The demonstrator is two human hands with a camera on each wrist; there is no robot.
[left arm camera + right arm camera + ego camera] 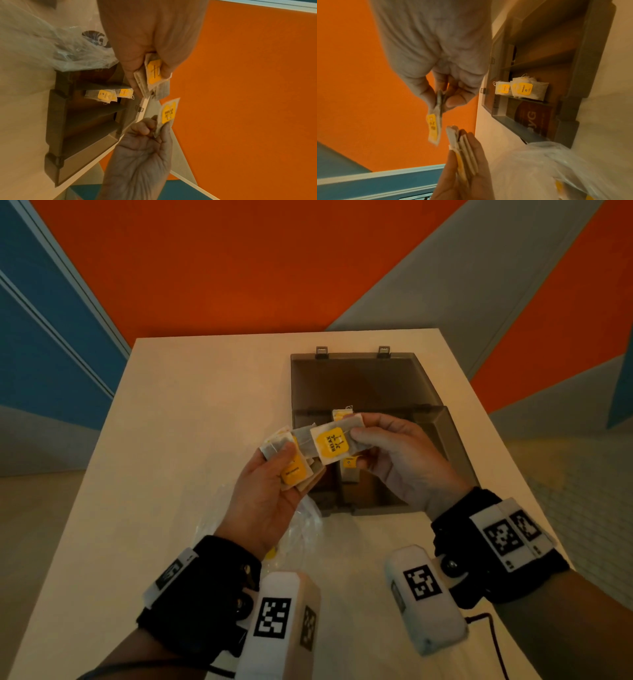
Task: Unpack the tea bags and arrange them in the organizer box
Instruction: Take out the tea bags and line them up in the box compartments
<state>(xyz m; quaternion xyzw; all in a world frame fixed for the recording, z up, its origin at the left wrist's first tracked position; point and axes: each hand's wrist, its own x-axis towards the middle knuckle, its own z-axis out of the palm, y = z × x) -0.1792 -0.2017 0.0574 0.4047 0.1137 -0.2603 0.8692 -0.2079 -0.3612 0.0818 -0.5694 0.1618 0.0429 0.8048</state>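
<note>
In the middle of the head view, the left hand [270, 494] holds a small stack of tea bags [291, 463] in its curled fingers, ready to hand out; I cannot count them. Just to its right, the right hand [394, 460] pinches one tea bag [334, 443] with a yellow tag, likely bound for the box [445, 433] behind. The box sits open on the worktop [191, 405], with at least two bags [520, 88] in its middle slot. A clear plastic bag [305, 525] lies below the hands.
</note>
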